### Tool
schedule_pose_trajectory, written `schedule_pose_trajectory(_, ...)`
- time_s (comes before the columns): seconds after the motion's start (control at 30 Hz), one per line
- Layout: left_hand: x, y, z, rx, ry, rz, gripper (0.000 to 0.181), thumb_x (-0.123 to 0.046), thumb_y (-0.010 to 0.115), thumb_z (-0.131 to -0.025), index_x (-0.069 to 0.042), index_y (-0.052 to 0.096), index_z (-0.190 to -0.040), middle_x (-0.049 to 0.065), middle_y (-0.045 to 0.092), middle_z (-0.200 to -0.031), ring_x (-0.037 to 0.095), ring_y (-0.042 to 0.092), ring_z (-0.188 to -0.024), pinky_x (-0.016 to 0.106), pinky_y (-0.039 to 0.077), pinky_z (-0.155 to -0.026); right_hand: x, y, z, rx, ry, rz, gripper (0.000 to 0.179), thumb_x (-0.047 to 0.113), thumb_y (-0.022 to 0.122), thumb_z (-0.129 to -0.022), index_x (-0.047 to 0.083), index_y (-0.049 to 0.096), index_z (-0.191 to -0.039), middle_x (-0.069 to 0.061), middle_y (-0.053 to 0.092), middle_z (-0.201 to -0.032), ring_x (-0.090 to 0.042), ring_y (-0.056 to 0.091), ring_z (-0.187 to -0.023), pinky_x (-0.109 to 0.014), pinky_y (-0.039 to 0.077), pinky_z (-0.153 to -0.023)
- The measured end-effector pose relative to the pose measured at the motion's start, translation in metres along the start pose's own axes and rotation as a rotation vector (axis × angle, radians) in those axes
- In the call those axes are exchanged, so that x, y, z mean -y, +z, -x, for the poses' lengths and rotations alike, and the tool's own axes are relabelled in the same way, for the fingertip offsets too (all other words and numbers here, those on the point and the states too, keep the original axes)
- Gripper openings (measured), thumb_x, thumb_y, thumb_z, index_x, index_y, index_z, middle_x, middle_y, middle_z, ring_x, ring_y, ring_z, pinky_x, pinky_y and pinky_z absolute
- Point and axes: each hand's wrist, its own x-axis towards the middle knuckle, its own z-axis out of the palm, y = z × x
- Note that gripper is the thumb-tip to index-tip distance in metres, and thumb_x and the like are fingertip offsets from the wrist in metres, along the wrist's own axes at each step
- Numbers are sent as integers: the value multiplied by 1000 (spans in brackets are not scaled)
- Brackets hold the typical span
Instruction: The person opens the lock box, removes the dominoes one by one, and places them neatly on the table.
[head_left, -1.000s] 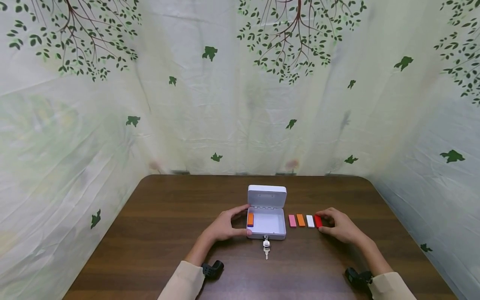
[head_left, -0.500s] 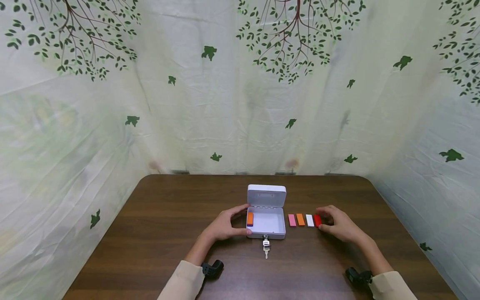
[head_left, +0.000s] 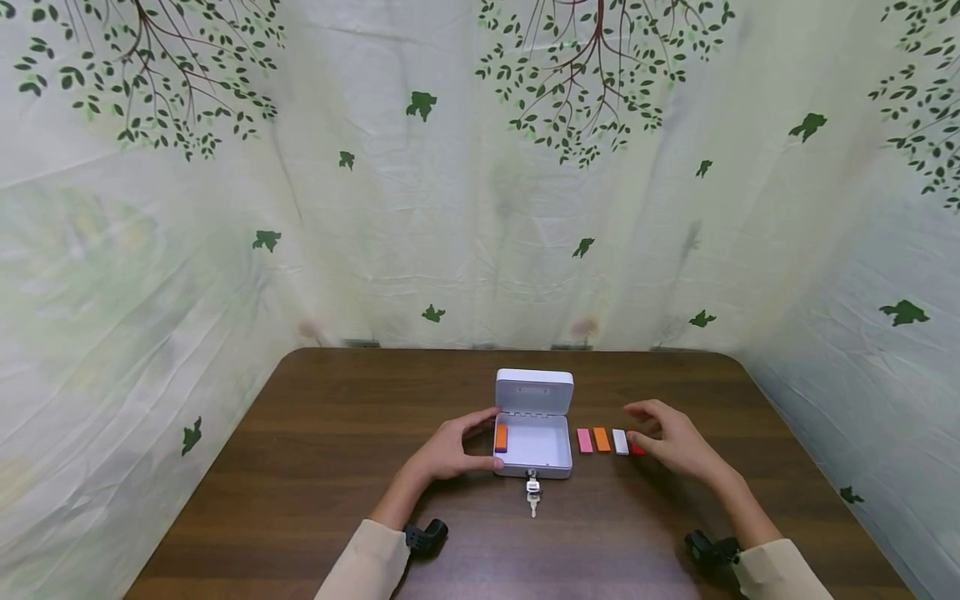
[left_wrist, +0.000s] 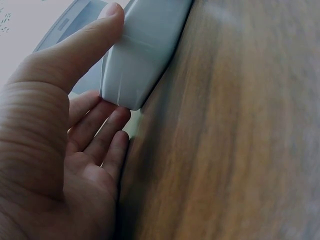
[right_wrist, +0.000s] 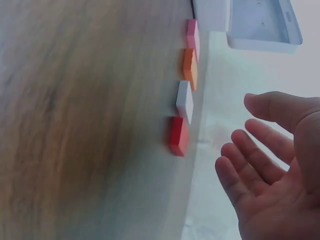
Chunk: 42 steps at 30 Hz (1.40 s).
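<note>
A brown table [head_left: 315, 467] carries a white box [head_left: 533, 447] with its lid up, an orange block [head_left: 501, 437] inside at its left wall and keys [head_left: 532, 493] hanging from its front lock. The left hand [head_left: 448, 454] clasps the box's left side, thumb and fingers curved around it. The right hand [head_left: 671, 440] hovers with loose, spread fingers just above the red block [right_wrist: 178, 135], last in a row after the white block [head_left: 620, 442], a second orange block [head_left: 602, 439] and a pink block [head_left: 584, 441].
</note>
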Motion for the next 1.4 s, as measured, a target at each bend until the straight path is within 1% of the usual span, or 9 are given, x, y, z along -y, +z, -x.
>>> schedule_pose_trajectory(0.2, -2, 0, 0, 4, 5, 10, 90, -46, 87, -81, -21, 45, -156, 2, 53, -155, 23, 52, -143, 50, 40, -119, 7, -1, -1, -8, 4, -14, 42, 21, 73, -97, 4, 62, -134, -17, 65, -132, -28, 67, -106, -47, 60, -87)
schedule_pose_trajectory(0.4, -4, -1, 1, -2, 13, 10, 89, -45, 87, -81, -20, 45, -157, 3, 53, -156, 26, 52, -142, 53, 40, -119, 15, -1, -2, -34, -32, -17, 41, 21, 75, -96, 6, 64, -132, -16, 67, -131, -25, 68, -104, -41, 60, -86)
schedule_pose_trajectory(0.53, -3, -1, 1, -1, 0, 4, 89, -46, 87, -81, -20, 46, -156, 2, 52, -156, 25, 52, -143, 50, 40, -120, 22, 2, -4, -45, -75, -36, 39, 21, 76, -95, 7, 66, -129, -17, 68, -129, -25, 69, -103, -46, 60, -88)
schedule_pose_trajectory(0.73, -3, -1, 1, 1, 4, 9, 89, -46, 86, -81, -20, 46, -156, 2, 52, -156, 25, 52, -142, 51, 40, -119, 28, 6, -6, -54, -134, -59, 37, 22, 76, -95, 7, 67, -128, -18, 69, -126, -33, 69, -105, -52, 59, -90)
schedule_pose_trajectory(0.97, -1, 0, 1, -5, 17, 7, 89, -46, 87, -81, -20, 46, -156, 3, 53, -156, 26, 52, -142, 51, 40, -119, 34, 11, -10, -65, -150, -59, 36, 20, 79, -93, 11, 68, -125, -15, 71, -125, -31, 69, -105, -50, 59, -92)
schedule_pose_trajectory(1.07, -1, 0, 1, -2, 12, 4, 90, -46, 87, -81, -20, 45, -156, 2, 52, -156, 25, 52, -143, 51, 40, -119, 37, 13, -13, -53, -156, -66, 37, 20, 79, -93, 10, 68, -126, -14, 70, -125, -32, 68, -106, -51, 58, -93)
schedule_pose_trajectory(1.2, -1, 0, 0, -1, -7, 6, 90, -46, 87, -80, -23, 45, -156, 0, 52, -157, 21, 50, -144, 49, 38, -121, 44, 17, -17, -34, -142, -76, 38, 22, 79, -92, 11, 67, -127, -14, 70, -127, -33, 67, -108, -53, 57, -95)
schedule_pose_trajectory(1.27, -1, 0, 0, -3, -7, 9, 91, -46, 88, -80, -22, 45, -156, 0, 52, -156, 21, 50, -143, 49, 38, -121, 47, 20, -19, -33, -134, -80, 38, 23, 80, -92, 12, 68, -126, -14, 70, -126, -32, 67, -109, -53, 57, -95)
schedule_pose_trajectory(1.4, -3, 0, 0, 1, -1, 9, 90, -46, 87, -80, -21, 45, -156, 1, 52, -156, 22, 51, -143, 50, 38, -120, 53, 25, -23, -30, -145, -84, 40, 23, 80, -91, 9, 68, -126, -15, 70, -126, -33, 67, -109, -53, 57, -95)
